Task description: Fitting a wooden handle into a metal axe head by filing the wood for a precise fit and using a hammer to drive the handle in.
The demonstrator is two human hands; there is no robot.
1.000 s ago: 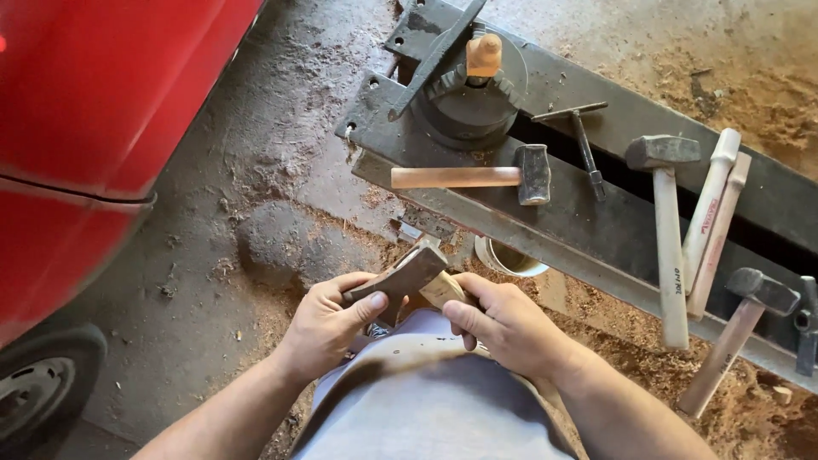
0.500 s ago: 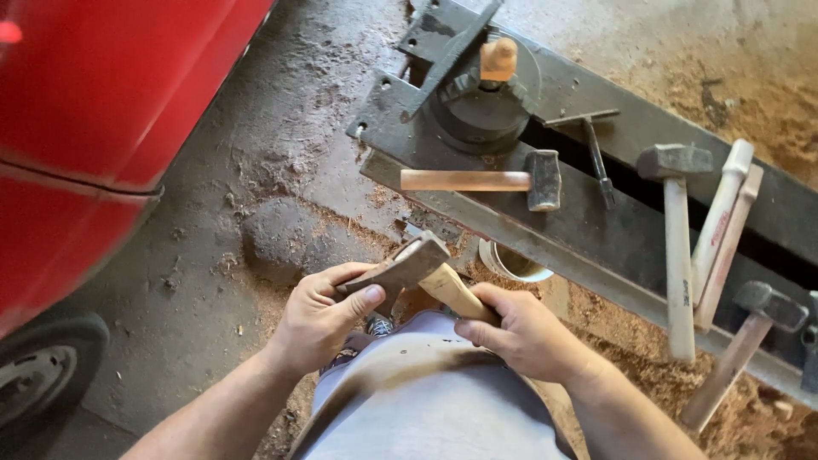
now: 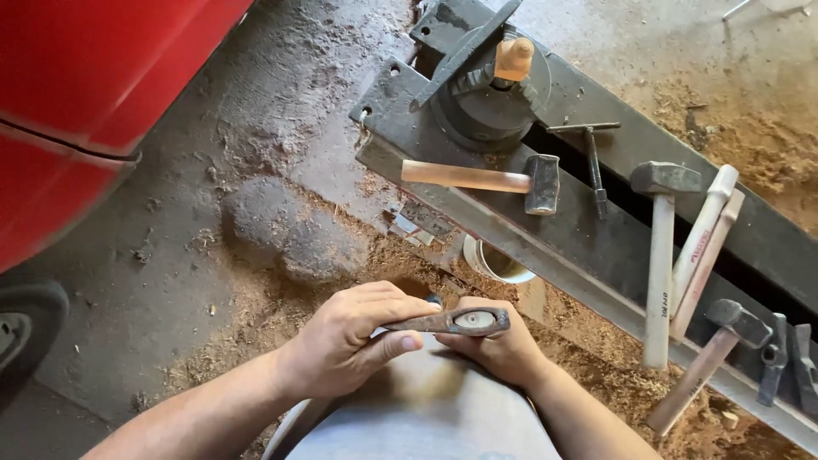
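Observation:
A dark metal hatchet head point(image 3: 452, 322) on a wooden handle is held over my lap, seen from its top, with the pale handle end showing in the eye. My left hand point(image 3: 354, 336) pinches the blade side between thumb and fingers. My right hand point(image 3: 498, 345) wraps the handle under the head, and the handle itself is hidden below it.
A long dark steel bench point(image 3: 596, 247) runs diagonally on the right with a round vise-like fixture point(image 3: 486, 94), several hammers point(image 3: 660, 255) and loose handles point(image 3: 703, 247). A white cup point(image 3: 494, 262) stands under it. Sawdust covers the floor. A red vehicle point(image 3: 77, 102) stands at left.
The hatchet has been turned so its top faces up and lowered toward my lap. Both hands shifted their grip along with it.

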